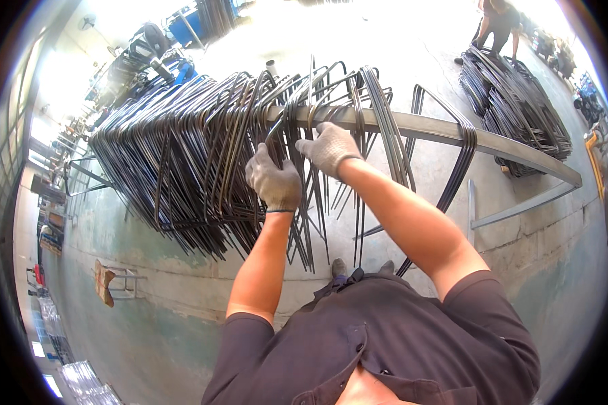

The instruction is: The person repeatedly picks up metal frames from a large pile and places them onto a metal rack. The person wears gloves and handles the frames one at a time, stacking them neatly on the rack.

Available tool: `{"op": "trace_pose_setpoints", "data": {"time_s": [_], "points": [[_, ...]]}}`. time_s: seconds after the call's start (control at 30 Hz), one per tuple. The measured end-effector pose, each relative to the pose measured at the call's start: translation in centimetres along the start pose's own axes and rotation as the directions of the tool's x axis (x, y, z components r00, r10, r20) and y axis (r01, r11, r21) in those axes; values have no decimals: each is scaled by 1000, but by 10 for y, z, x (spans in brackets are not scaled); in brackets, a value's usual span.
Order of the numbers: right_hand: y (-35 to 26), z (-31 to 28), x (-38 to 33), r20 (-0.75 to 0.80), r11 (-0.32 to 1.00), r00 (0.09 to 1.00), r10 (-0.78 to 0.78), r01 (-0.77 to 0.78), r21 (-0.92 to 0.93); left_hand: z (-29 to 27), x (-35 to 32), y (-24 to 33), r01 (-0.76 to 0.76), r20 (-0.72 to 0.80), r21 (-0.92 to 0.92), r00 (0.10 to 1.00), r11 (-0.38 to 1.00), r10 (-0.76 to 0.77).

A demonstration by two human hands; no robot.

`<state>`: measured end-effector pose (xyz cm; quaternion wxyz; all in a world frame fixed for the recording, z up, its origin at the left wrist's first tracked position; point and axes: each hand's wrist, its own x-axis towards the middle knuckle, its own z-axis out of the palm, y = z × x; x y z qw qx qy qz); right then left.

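Observation:
Many dark bent metal tube frames (203,142) hang packed together over a long grey metal rail (425,127). My left hand (275,182), in a grey knit glove, is raised against the front of the tubes below the rail. Its thumb stands apart from the fingers. Higher and to the right, my gloved right hand (332,150) is at the rail, its fingers and thumb bent around a bent metal tube (311,118); the fingertips are partly hidden among the tubes. Right of it hang looser tube frames (385,121) and a small separate group (467,138).
The rail's angled leg (520,206) stands at the right. A stack of tube frames (520,108) lies on the floor far right, with a person (500,23) bending over it. A small stool (105,282) is at the left. Blue machinery (186,27) stands behind.

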<state>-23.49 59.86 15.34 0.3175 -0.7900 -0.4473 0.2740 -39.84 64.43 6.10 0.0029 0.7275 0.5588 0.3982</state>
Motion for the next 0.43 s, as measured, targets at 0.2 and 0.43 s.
{"op": "trace_pose_setpoints", "data": {"time_s": [0.2, 0.43], "points": [[12, 58, 24, -157, 996, 984, 87, -87, 5, 11, 4, -14, 170, 31, -375, 985, 911, -170], [35, 44, 45, 89, 959, 996, 21, -45, 280, 25, 31, -33, 122, 149, -497, 987, 859, -54]]}}
